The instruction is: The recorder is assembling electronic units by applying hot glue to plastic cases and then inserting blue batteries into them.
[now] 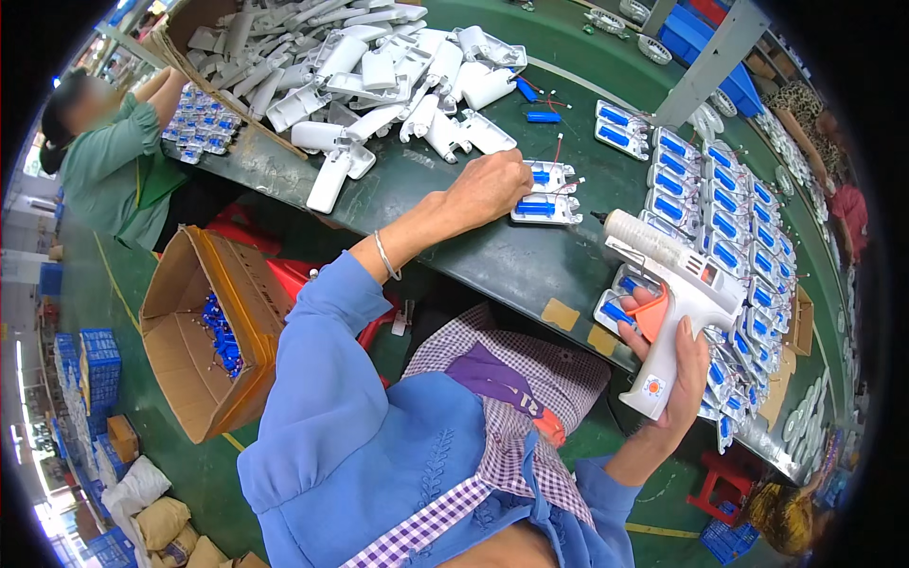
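My left hand (485,192), fingers bent and closed, grips the left end of a white plastic casing (566,172) with a blue cylindrical battery and thin wires in it. Its fingertips are partly hidden. Just nearer to me lies a second casing (573,214) with a blue battery. My right hand (689,379) is wrapped round the handle of a white hot glue gun (712,284) with an orange trigger. The dark nozzle points left, toward the two casings. Beneath the gun, more battery-filled casings (611,308) are partly covered.
Empty white casings (379,71) are heaped at the back left. Loose blue batteries (543,117) lie beside them. Rows of filled casings (724,222) cover the table's right side. A cardboard box (180,331) with blue batteries stands left. Another person (114,170) sits at far left.
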Motion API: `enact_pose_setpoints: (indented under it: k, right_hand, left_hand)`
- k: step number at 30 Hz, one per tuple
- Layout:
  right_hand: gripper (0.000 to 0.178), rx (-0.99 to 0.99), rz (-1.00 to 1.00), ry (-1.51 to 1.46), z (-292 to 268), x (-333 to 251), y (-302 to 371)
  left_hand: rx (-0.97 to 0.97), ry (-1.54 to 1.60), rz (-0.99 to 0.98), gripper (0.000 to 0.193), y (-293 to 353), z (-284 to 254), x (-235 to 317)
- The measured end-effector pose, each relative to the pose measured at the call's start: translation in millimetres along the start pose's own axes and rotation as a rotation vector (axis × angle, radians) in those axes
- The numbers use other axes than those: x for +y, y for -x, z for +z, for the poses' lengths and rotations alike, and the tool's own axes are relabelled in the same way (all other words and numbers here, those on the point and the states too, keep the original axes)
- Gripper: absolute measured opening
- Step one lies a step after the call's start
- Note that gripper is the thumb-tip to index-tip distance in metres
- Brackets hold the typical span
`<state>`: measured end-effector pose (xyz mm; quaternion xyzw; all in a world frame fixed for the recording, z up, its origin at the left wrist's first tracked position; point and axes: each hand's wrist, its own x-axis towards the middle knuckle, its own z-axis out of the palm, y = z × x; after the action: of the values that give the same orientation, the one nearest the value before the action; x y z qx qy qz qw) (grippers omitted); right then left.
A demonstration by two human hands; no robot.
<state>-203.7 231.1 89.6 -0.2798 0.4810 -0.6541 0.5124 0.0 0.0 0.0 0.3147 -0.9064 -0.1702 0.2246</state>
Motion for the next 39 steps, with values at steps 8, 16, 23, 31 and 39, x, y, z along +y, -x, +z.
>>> enact_pose_setpoints:
  k: [8, 16, 23, 31, 39]
  right_hand:
    - [0.047, 0.104, -0.072, -0.071, -11, -10, 12]
    - [0.047, 0.145, -0.126, -0.076, -20, -17, 25]
    - [0.048, 0.198, -0.151, -0.049, -25, -17, 35]
    - [0.046, 0.198, -0.135, -0.099, -14, -14, 38]
    - [0.043, 0.188, -0.117, -0.118, 7, -17, 39]
  left_hand:
    - [-0.045, -0.014, 0.128, 0.016, -34, 18, 1]
    - [-0.024, -0.058, 0.221, 0.014, -126, 65, -2]
    - [0.158, -0.033, 0.256, 0.011, -127, 74, 3]
    - [0.16, 0.039, 0.201, 0.008, -51, 24, 3]
    - [0.203, -0.052, 0.144, 0.01, -33, -8, -33]
